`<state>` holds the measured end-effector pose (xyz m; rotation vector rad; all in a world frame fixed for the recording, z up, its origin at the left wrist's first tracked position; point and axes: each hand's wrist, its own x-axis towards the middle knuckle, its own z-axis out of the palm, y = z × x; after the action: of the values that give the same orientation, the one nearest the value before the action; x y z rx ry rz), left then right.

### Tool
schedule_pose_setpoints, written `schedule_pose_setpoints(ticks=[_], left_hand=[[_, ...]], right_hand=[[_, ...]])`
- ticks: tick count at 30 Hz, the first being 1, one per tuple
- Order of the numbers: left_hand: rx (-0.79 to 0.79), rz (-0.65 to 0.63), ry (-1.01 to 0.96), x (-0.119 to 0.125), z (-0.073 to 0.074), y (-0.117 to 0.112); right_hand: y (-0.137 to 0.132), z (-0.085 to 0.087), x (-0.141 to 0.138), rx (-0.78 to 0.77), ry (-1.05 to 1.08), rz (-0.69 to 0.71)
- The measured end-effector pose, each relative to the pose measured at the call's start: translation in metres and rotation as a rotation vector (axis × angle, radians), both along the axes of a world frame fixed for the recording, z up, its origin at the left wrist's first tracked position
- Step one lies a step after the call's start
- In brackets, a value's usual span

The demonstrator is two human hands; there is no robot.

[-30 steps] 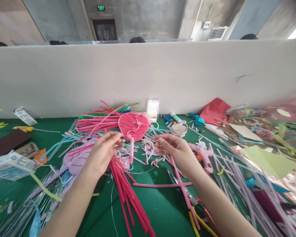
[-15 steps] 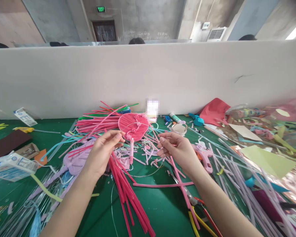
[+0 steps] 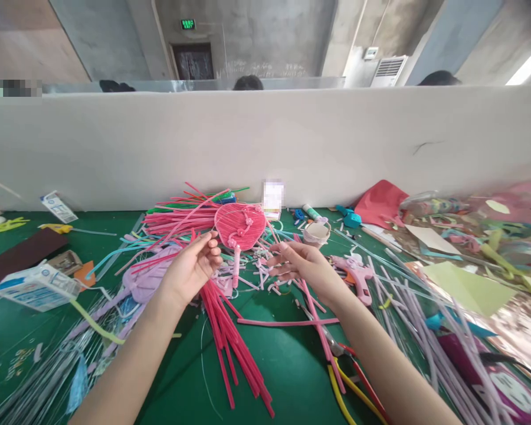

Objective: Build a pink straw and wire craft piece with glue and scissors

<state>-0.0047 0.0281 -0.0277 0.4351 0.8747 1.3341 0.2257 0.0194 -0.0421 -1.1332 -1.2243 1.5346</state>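
My left hand (image 3: 193,267) hovers just left of a pink fan (image 3: 241,225) woven from pipe cleaners. Its palm is turned inward, and its fingers curl toward the thumb in a loose pinch; whatever sits between them is too thin to make out. My right hand (image 3: 304,268) is just right of the fan's handle (image 3: 236,267), fingers stretched out leftward and slightly apart over short pink and white offcuts. A bundle of red-pink pipe cleaners (image 3: 230,345) runs down the green table (image 3: 287,372) between my forearms.
A white partition (image 3: 265,147) closes the back of the table. A purple fan (image 3: 147,278) and a carton (image 3: 39,287) lie left. A pink glue gun (image 3: 356,271), tape roll (image 3: 316,232), yellow-handled pliers (image 3: 347,381), lilac strips and paper scraps lie right.
My right hand's fingers have loosened from a pinch and reached left toward the fan's handle. My left hand has lifted slightly, its palm turned more inward. The camera has tilted a little.
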Motion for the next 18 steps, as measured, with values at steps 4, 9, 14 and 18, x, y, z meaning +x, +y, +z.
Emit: schedule_pose_setpoints(ticks=[4, 9, 14, 18], left_hand=[[-0.025, 0.052, -0.039, 0.000, 0.004, -0.002], [0.003, -0.011, 0.036, -0.002, 0.003, -0.005], [0.050, -0.035, 0.148, -0.005, 0.005, -0.005], [0.080, -0.031, 0.193, -0.005, 0.003, -0.003]], right_hand=[[0.004, -0.011, -0.002, -0.025, 0.036, 0.069], [0.010, -0.019, -0.001, -0.005, 0.003, -0.016], [0.015, -0.022, -0.001, 0.034, -0.013, -0.067], [0.014, -0.022, -0.001, 0.082, -0.008, -0.105]])
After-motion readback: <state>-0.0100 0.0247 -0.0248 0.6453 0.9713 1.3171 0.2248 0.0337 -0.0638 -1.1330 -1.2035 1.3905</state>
